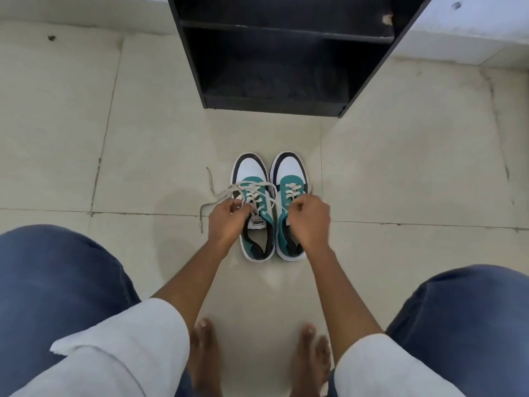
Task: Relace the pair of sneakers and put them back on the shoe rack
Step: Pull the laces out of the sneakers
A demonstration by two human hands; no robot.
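Two white, teal and black sneakers stand side by side on the tiled floor, toes pointing away from me. The left sneaker [252, 179] has a loose white lace [217, 196] that loops across its top and trails onto the floor at its left. My left hand [227, 222] pinches one strand of this lace at the shoe's left side. My right hand [307, 219] grips the other strand, stretched across to it, while hovering over the right sneaker [289, 173], whose lace looks threaded. The black shoe rack [274, 104] stands just beyond the shoes.
My knees in blue jeans fill the lower corners and my bare feet [257, 356] sit on the floor close behind the sneakers. The rack's two visible shelves are dark inside. A low white ledge [472, 38] runs along the wall at the right of the rack.
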